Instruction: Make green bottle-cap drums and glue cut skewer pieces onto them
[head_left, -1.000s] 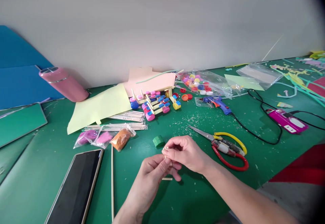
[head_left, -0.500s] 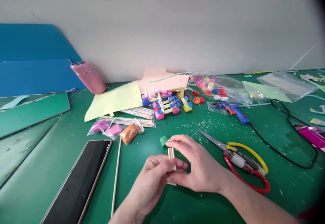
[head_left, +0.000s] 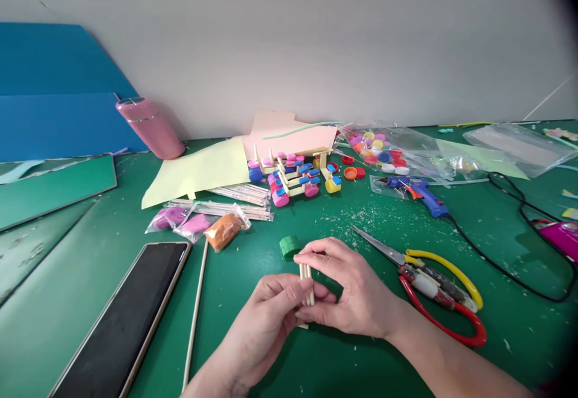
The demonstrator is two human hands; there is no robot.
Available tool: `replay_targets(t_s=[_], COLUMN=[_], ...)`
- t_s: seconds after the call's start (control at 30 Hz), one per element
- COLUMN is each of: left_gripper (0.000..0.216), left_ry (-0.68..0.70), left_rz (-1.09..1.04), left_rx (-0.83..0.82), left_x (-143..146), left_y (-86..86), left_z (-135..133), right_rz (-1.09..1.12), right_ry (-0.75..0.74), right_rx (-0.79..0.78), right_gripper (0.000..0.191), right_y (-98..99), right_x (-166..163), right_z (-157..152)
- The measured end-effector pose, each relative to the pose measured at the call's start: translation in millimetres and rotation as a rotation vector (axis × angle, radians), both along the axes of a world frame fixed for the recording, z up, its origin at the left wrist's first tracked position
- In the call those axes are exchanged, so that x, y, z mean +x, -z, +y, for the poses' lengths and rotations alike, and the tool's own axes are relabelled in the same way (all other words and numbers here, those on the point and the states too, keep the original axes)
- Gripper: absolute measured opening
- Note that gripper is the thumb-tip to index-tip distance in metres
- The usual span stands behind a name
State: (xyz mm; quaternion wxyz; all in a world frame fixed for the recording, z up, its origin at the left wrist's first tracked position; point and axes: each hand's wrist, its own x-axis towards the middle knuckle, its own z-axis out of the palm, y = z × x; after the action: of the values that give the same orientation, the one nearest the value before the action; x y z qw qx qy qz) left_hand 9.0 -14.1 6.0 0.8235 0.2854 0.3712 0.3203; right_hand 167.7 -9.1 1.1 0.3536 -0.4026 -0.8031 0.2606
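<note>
Several short wooden sticks point(head_left: 306, 283) stand side by side in a small bundle between my hands, above the green table. My left hand point(head_left: 275, 314) pinches them with its thumb across the front. My right hand point(head_left: 347, 286) is closed around the same bundle, fingertips at the top ends and thumb near the bottom. Part of a pale wooden piece point(head_left: 303, 326) shows below the fingers; the rest is hidden. Just beyond the sticks lies a green bottle cap point(head_left: 289, 246). Scissors point(head_left: 419, 277) with one red and one yellow handle rest right of my right hand.
A phone point(head_left: 121, 320) and a long stick point(head_left: 196, 314) lie on the left. Behind are bagged clay point(head_left: 226, 230), small cap-and-stick models point(head_left: 293, 181) and a bag of coloured caps point(head_left: 377, 148). The glue gun point(head_left: 419, 196) trails a black cord point(head_left: 501, 274) at right.
The view has shifted slightly. My fingers have moved a little on the bundle, and the green cap shows more fully, apart from my right fingertips. The lower wooden piece is more hidden.
</note>
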Motion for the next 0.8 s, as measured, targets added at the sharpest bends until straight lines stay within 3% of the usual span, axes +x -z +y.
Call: replay_targets(t_s=[0.2,0.5,0.7,0.8], left_gripper=[0.021,0.016,0.018,0.018], left_ry=[0.028,-0.006,-0.05,-0.053], left_rz=[0.019,0.036,0.064,0.074], left_rx=[-0.007,0.015,-0.017,-0.007], left_x=[-1.7,-1.0,-2.1,-2.2], left_y=[-0.7,-2.8,0.6,1.2], left_z=[1.9,0.5,1.3,1.9], right_rz=[0.027,0.044,-0.074,-0.072], right_ry=[-0.03,-0.015,-0.036,-0.036], right_rx=[-0.033,-0.007,-0.025,-0.005], right_gripper=[0.053,0.043,0.076,0.069], right_y=[3.7,3.1,1.1,-1.0], right_x=[2.7,2.2,3.5,3.5], right_z=[-0.4,1.0,-1.7,-3.1])
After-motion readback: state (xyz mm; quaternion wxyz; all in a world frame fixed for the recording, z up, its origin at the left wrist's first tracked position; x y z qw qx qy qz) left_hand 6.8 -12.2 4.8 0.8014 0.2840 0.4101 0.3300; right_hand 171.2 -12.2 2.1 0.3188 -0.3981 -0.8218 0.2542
